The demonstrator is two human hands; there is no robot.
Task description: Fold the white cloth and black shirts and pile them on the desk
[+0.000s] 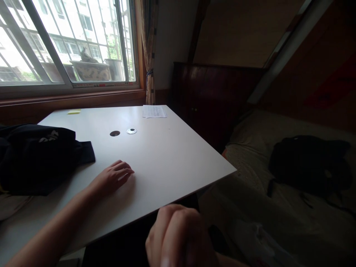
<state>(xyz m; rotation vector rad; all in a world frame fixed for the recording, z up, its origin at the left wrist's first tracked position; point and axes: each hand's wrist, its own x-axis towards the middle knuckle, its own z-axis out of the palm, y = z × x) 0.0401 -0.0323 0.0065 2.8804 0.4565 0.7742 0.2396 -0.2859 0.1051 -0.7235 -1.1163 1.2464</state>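
Head view: right hand (178, 237) nearest the camera, below the near table edge, fingers curled into a loose fist, blurred, can't tell if anything is inside. Left hand (112, 178) lies palm down on the white table (172, 163), fingers relaxed and spread flat, holding nothing. Dark garment (36, 157) bunched on the table just left of the left hand, not touching it. Further back: round hole (115, 133) in the tabletop and a round cap (131, 131) just beside it. Far edge: printed paper (154, 111) and yellow sticky note (73, 111). Right side: black bag (308, 163) on the bed (250, 155). Window (69, 40) behind the table.
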